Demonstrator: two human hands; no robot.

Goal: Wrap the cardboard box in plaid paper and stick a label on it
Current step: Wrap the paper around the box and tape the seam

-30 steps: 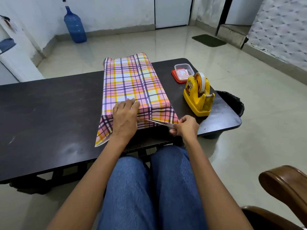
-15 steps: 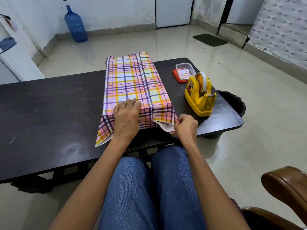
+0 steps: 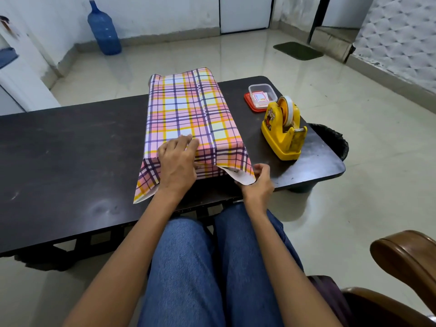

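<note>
The box, covered in pink, yellow and purple plaid paper [image 3: 186, 109], lies lengthwise on the dark table [image 3: 70, 147]; no cardboard shows. My left hand [image 3: 177, 166] lies flat on the near end, pressing the top flap down over the edge. My right hand [image 3: 258, 182] pinches the right side flap [image 3: 240, 174], whose white underside is turned out. A left flap [image 3: 146, 185] sticks out flat on the table. A clear tub holding labels [image 3: 262, 96] sits on a red lid at the far right.
A yellow tape dispenser [image 3: 282, 131] stands right of the box. A black bin [image 3: 332, 140] is beyond the table's right edge. A brown chair arm [image 3: 405, 258] is at lower right. My denim-clad knees [image 3: 212, 267] are under the near edge.
The right side flap has been pulled outward and opened, showing its white underside; my right hand has shifted slightly right with it. My left hand stays pressed on the near end.
</note>
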